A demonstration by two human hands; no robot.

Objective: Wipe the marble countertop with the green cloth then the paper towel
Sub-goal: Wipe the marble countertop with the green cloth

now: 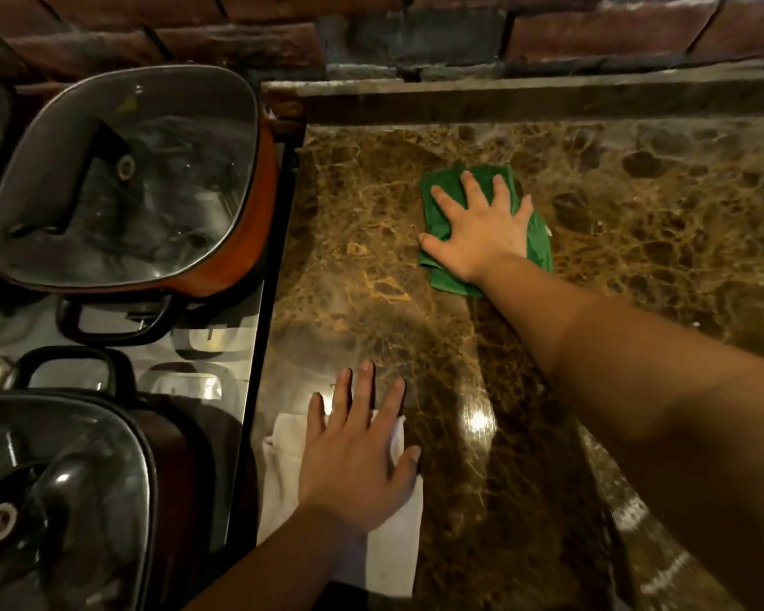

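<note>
A folded green cloth [444, 183] lies on the brown marble countertop [636, 222], toward the back and left of its middle. My right hand [481, 227] presses flat on the cloth with fingers spread, covering most of it. A white paper towel [393, 553] lies near the front left edge of the marble. My left hand [353, 452] rests flat on top of the towel, fingers apart and reaching past its far edge onto the stone.
A stove [221, 346] borders the countertop on the left. On it stand an orange square pot with a glass lid [124, 178] and a dark pot with a glass lid [62, 491]. A brick wall [592, 28] runs behind a raised marble ledge [503, 99].
</note>
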